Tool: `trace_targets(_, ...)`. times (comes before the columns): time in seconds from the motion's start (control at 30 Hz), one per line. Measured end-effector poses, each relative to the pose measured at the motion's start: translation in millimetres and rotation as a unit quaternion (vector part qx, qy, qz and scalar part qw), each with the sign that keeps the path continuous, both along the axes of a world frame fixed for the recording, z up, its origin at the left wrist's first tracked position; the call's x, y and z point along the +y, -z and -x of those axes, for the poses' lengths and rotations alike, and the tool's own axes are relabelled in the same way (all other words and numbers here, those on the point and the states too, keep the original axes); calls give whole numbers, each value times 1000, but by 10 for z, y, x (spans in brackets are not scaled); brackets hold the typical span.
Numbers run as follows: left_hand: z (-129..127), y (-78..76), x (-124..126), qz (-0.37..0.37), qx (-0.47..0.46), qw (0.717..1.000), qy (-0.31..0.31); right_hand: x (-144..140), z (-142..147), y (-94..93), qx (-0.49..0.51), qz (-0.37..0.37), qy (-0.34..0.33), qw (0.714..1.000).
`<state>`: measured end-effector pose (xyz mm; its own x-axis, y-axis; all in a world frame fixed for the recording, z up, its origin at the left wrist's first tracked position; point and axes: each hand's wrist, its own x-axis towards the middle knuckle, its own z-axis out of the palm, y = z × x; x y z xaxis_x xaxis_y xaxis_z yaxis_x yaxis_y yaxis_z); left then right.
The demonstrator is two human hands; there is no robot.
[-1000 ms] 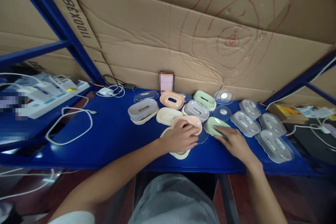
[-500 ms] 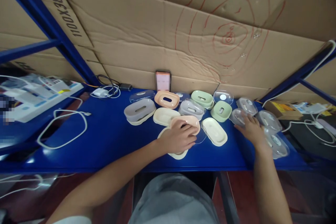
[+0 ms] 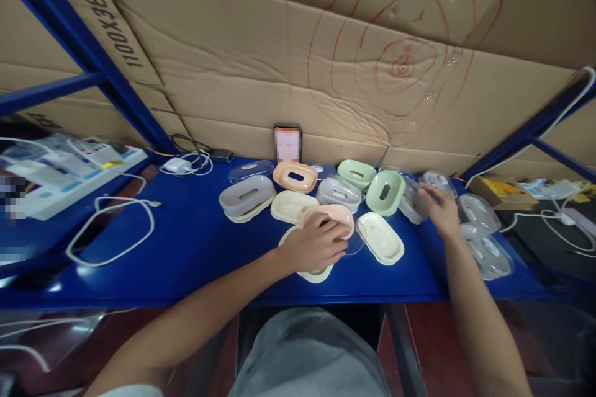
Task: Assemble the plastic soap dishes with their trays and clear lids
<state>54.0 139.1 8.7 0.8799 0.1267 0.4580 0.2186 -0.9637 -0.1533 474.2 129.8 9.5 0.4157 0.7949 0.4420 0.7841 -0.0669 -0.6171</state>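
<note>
Under the left hand (image 3: 314, 247) gripping it, peach soap dish (image 3: 331, 217), long axis left-right; right hand (image 3: 440, 211) grasping clear lid (image 3: 412, 201)

The soap-dish parts (image 3: 292, 206) lie clustered on the shelf (image 3: 195, 248), the phone (image 3: 287, 143) behind them, the cable loop (image 3: 112, 232) left, apparently unconnected.

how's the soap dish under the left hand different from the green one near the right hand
The peach soap dish lies flat on a cream tray, pressed by the left hand; the green soap dish is tilted and untouched, with the right hand beside it on a clear lid. Both are slotted ovals.
</note>
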Motion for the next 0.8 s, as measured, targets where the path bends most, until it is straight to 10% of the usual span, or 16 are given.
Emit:
trace_targets(0.3,7,-1,-10,-1,-4,1000,-3,-68,163,-7,-112,-56,94,988)
trace_targets(0.6,9,-26,-16,-2,-2,1000,-3,-474,447,76,-239,78,-17,968)
trace_targets(0.8,8,-18,-17,-6,-6,1000,-9,-367,348,37,20,35,23,999)
